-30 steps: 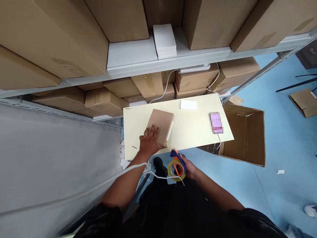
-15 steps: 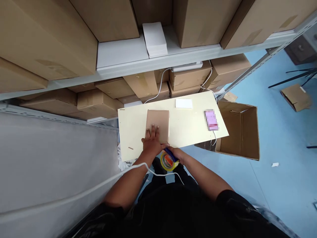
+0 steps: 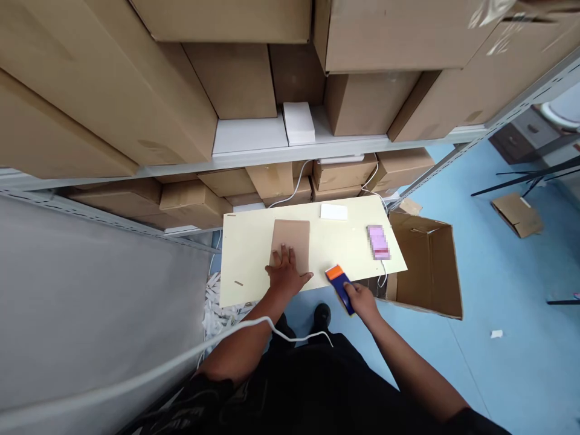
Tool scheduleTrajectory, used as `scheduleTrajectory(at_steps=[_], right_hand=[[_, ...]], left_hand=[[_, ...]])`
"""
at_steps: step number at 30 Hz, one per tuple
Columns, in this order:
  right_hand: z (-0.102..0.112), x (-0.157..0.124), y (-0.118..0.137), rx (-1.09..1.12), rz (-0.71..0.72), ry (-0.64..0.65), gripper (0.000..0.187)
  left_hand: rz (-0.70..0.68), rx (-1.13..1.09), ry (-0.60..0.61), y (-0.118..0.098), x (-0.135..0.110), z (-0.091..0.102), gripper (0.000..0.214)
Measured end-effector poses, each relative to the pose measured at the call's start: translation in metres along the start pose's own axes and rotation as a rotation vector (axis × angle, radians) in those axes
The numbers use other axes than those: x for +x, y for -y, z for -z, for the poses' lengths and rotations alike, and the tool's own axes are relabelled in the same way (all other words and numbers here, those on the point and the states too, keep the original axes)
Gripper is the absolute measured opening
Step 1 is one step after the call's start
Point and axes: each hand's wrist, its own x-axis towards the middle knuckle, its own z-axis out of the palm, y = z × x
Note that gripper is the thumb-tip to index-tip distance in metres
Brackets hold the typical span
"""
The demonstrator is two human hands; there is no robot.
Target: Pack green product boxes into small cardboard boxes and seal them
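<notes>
A flat brown cardboard box point(image 3: 291, 233) lies on the pale tabletop point(image 3: 244, 254). My left hand point(image 3: 286, 275) rests on its near half with the fingers spread, the thumb reaching past the box's right edge. To the right, off the table's front edge, my right hand point(image 3: 361, 300) grips a blue and orange tape dispenser point(image 3: 341, 289). The dispenser's orange end points up and left toward the table, apart from the box. The tape roll is mostly hidden from this angle.
A white stack of slips point(image 3: 334, 211) and a pixelated pink phone-like item point(image 3: 377, 241) with a cable lie on the table. An open carton point(image 3: 426, 266) stands on the right. Shelves point(image 3: 254, 156) of boxes line the back; a white cable point(image 3: 190, 353) crosses my left arm.
My right hand has carried the tape dispenser right, away from the box's near edge, and turned it. My left hand stays on the box. The view has tilted up.
</notes>
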Motion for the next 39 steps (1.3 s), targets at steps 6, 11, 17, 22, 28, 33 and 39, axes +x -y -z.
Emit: scheduleTrajectory(at_steps=[6,11,17,22,28,33,39], right_hand=[[0.029,0.054,0.018,-0.136,0.247,-0.226,0.026],[0.03,0.09,0.042,-0.197,0.307,-0.135,0.017],[0.025,0.056,0.032,-0.138,0.419,-0.164,0.04],[-0.038,0.015,0.048,0.383,-0.04,0.386,0.047],[-0.084,0.031,0.107,0.744,-0.475,0.397,0.071],[-0.069,0.055,0.146,0.471,-0.445,0.146,0.063],[-0.058,0.075,0.183,0.403,-0.276,0.17,0.055]], left_hand=[[0.059,-0.041,0.053,-0.012,-0.006,0.012,0.11],[0.124,-0.087,0.061,-0.02,-0.02,0.018,0.107],[-0.045,-0.178,0.07,0.019,-0.018,0.037,0.074],[-0.167,-0.115,-0.165,0.067,0.046,0.076,0.061],[-0.184,-0.193,0.084,0.074,0.115,0.082,0.061],[-0.065,-0.232,0.106,0.099,0.081,0.057,0.056],[0.026,-0.491,0.235,0.138,0.085,0.066,0.065]])
